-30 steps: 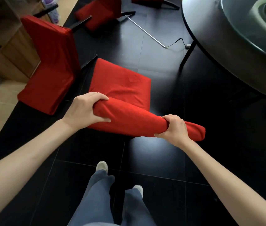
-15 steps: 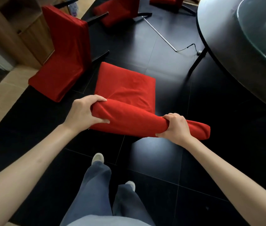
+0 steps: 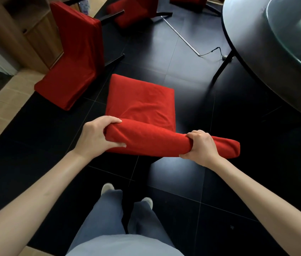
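Left hand (image 3: 98, 137) and right hand (image 3: 200, 147) clamp the chair back (image 3: 155, 143); an even pull should keep it from twisting

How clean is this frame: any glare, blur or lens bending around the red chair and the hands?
Head view: left hand and right hand gripping the chair back look fairly sharp; head view: pale glare patches lie on the glossy black floor; head view: wide-angle distortion stretches the forearms at the bottom corners.
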Demonstrator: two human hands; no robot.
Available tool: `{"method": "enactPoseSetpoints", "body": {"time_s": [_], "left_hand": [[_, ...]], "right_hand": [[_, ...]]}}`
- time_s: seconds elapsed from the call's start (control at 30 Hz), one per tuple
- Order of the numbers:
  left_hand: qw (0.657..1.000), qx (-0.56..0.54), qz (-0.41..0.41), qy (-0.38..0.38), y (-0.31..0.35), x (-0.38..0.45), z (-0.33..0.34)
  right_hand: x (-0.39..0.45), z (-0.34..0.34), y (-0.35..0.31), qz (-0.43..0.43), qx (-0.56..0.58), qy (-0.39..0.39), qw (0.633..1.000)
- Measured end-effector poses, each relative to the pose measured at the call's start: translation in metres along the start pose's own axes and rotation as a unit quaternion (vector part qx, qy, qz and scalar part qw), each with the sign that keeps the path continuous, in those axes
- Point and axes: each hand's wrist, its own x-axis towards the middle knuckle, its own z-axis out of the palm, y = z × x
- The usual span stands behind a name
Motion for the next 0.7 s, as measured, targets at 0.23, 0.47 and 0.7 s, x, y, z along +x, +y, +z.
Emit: {"method": "enactPoseSetpoints", "body": {"time_s": [0.23, 0.47, 0.7], "left_hand": [[0.999, 0.001, -0.033, 0.005, -0.025, -0.032, -0.018], [0.998, 0.003, -0.062, 0.001, -0.064, -0.084, -0.041], [0.996, -0.004, -0.085, -0.018, -0.1, -0.153, -0.047]], "right_hand": [[-0.007, 0.011, -0.038, -0.017, -0.034, -0.015, 0.999], [-0.037, 0.042, -0.092, -0.04, -0.054, 0.0, 0.998], [-0.081, 0.077, -0.138, -0.034, -0.079, -0.014, 0.996]]}}
